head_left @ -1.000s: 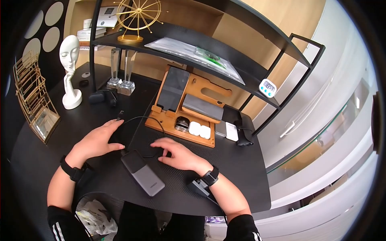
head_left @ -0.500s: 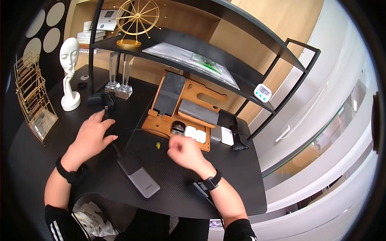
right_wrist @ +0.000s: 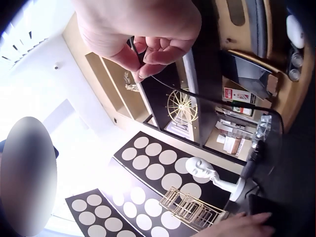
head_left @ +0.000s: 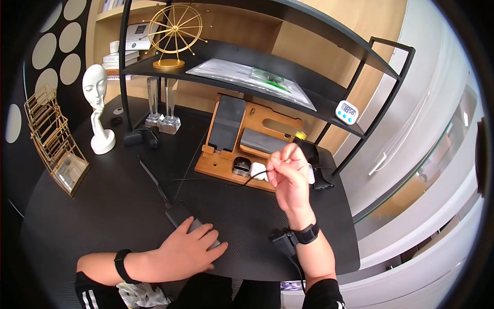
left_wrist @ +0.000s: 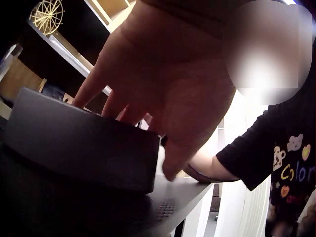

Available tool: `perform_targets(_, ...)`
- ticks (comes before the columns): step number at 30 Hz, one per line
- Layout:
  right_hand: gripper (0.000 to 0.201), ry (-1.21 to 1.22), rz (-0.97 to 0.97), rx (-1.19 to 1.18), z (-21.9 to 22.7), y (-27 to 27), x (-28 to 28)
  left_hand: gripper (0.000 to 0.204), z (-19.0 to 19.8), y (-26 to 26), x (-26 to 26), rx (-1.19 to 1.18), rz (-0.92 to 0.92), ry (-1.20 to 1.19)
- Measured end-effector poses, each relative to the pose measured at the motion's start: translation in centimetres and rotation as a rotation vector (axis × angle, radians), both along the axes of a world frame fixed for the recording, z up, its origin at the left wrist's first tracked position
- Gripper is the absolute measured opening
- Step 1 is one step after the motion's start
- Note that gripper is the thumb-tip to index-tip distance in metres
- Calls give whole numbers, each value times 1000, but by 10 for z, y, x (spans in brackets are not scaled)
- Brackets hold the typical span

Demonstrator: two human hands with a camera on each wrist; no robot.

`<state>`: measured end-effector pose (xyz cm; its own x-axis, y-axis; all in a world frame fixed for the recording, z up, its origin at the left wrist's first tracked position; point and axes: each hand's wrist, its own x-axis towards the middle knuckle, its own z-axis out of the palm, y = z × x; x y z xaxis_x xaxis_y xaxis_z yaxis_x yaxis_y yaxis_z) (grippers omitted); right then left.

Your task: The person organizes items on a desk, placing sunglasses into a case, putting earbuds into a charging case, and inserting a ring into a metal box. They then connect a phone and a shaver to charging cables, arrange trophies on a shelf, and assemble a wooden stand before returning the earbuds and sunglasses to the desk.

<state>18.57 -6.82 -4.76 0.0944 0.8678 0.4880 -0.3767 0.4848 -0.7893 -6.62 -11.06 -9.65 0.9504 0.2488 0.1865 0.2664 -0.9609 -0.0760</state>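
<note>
Nearest: white plastic bag (head_left: 141,294), below L forearm, past desk edge. L hand (head_left: 177,255) palm-down on grey power bank (head_left: 180,212), fingers spread across its top, not curled round it; thumb hangs by the near end. Bank lies flat on black desk (head_left: 247,221), directly under L fingers, L of & lower than R hand. Dark strip (head_left: 153,178) runs off bank's far end, up & left of L hand.

R hand (head_left: 290,177) raised, fingertips + thumb pinching a thin black cable (head_left: 254,176); cable trails left from the pinch, beyond L hand. Small yellow bit (head_left: 300,135), blurred, just above R fingers; can't tell if it's attached.

Behind R hand: wooden stand (head_left: 206,165), partly hidden by it, w/ upright phone (head_left: 227,123), round black case (head_left: 241,166) & white case (head_left: 258,171). Black pouch (head_left: 322,172) just R of R hand. Well L of both hands: gold wire rack (head_left: 54,134), white face statue (head_left: 95,85).

Farther, above both hands: black shelf w/ gold wheel (head_left: 175,28), clear plastic packets (head_left: 226,72), white timer (head_left: 347,112) up-right of R hand.
</note>
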Motion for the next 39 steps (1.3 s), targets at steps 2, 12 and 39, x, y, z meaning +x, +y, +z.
perform_targets(2, 19, -27, -31, 63, 12, -11, -2, 42, 0, 0, 2, 15, 16, 15)
perform_targets(12, 20, -19, -181, 400, 61, -68, 24, 33, 25, 5, -18, -166, -56, 234)
perform_targets(39, 61, -142, 99, 360, 79, -104, 32, 72, 20, 19, -26, -392, 798, 25)
